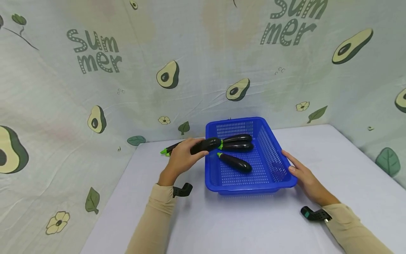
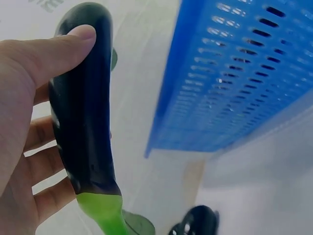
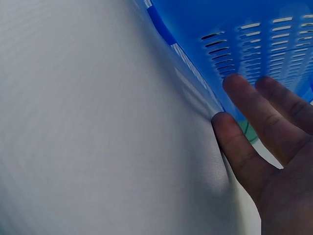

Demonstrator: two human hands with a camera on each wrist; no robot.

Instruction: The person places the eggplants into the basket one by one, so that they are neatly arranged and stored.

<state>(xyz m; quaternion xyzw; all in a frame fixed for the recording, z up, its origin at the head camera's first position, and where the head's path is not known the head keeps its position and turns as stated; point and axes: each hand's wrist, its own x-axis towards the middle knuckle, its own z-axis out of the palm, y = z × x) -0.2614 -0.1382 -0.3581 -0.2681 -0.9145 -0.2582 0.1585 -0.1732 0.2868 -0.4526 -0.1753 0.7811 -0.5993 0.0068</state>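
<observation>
My left hand [image 1: 183, 157] grips an eggplant [image 1: 209, 144] near the left rim of a blue plastic basket [image 1: 217, 181]. In the left wrist view, the thumb lies along the dark body of the eggplant [image 2: 83, 112] and the fingers wrap behind it, its green stem end pointing down. Three more eggplants lie inside the basket, one of them [image 1: 235, 162] nearer the front. My right hand [image 1: 306, 178] touches the basket's right side. The right wrist view shows its fingers fairly straight against the slotted wall [image 3: 210, 19]; the thumb is hidden there.
Partly behind my left hand, more eggplants [image 1: 172, 146] lie on the white-covered table [image 1: 247, 225], their green ends showing. A printed cloth [image 1: 196, 46] with avocados and lettering hangs behind the table and along its sides.
</observation>
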